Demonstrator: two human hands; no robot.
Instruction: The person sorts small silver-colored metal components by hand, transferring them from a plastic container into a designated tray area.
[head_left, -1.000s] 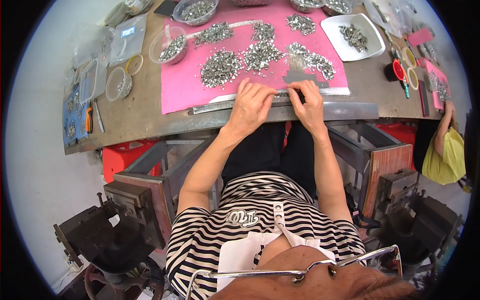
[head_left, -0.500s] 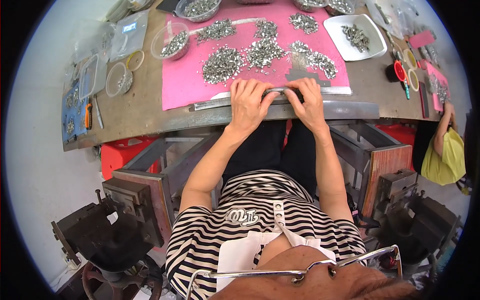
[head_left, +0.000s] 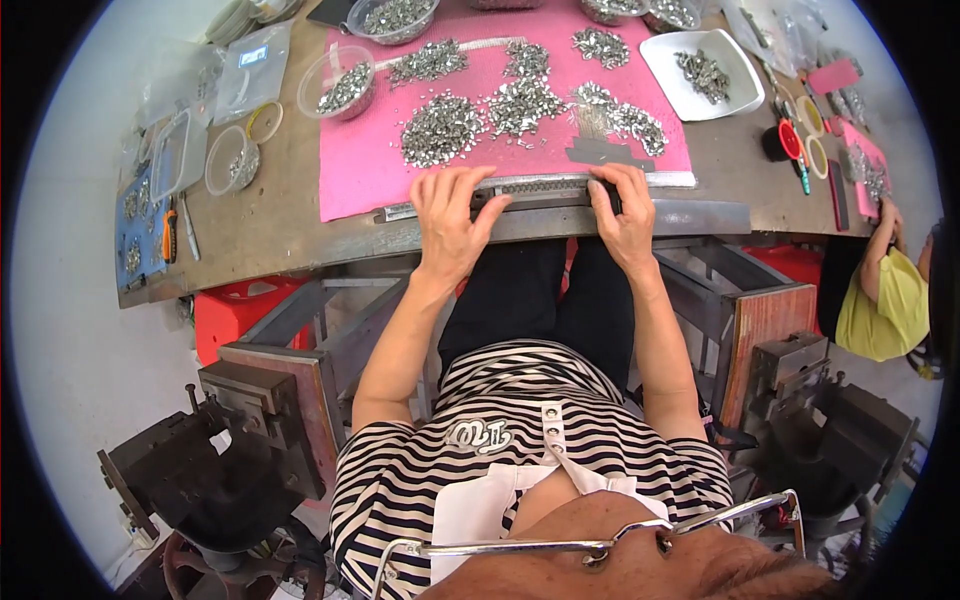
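Note:
At the front edge of the table, a long dark metal bar (head_left: 545, 188) lies between my hands, with a row of small closely set teeth or parts along its middle. My left hand (head_left: 450, 222) grips its left end, thumb on the near side and fingers over the far side. My right hand (head_left: 624, 215) pinches the right end the same way. Just beyond are piles of small shiny metal pieces (head_left: 440, 130) on a pink mat (head_left: 350, 180). Flat grey metal plates (head_left: 605, 152) lie past my right fingers.
A white square dish (head_left: 745, 95) and a clear round tub (head_left: 312, 90) hold more metal pieces. Orange-handled tool (head_left: 169, 235) lies at left, a red-rimmed black cup (head_left: 782, 142) at right. A person in a yellow top (head_left: 885, 310) works at far right. Dark machines (head_left: 240, 430) stand beside me.
My hands have spread apart along the bar, mostly by the left hand moving left. The toothed middle of the bar now shows between them.

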